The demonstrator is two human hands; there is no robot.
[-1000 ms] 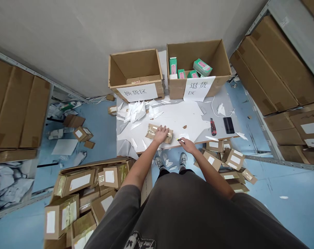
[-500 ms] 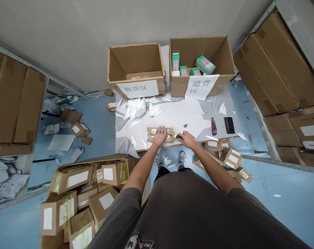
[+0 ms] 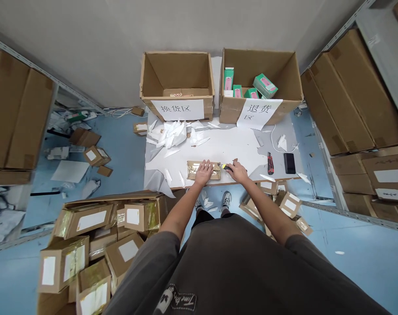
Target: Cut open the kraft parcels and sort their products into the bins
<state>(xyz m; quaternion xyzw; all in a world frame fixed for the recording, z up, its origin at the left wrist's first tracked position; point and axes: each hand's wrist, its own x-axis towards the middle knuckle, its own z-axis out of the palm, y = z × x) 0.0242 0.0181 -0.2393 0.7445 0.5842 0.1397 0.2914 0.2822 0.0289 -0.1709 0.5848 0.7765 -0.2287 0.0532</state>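
Note:
A small cardboard box (image 3: 215, 176) with shiny tape lies near the front edge of the white-topped table (image 3: 231, 146). My left hand (image 3: 204, 172) rests flat on top of it with the fingers stretched out. At the box's right end, my right hand (image 3: 238, 171) is closed around a yellow and black utility knife (image 3: 226, 166). The knife's tip points left, at or just beside the box end; the blade is too small to make out.
Two open cartons with paper signs, the left carton (image 3: 177, 89) and the right carton (image 3: 230, 109), stand at the back. Green-pink boxes (image 3: 265, 85) fill part of the right one. A red knife (image 3: 270, 163), black device (image 3: 289, 163) and paper scraps (image 3: 172, 133) lie about. Parcels (image 3: 90, 218) crowd the lower left.
The knife has drawn back slightly to the right, from over the box's right part to its end. My left hand stays on the box. The whole view has shifted a little.

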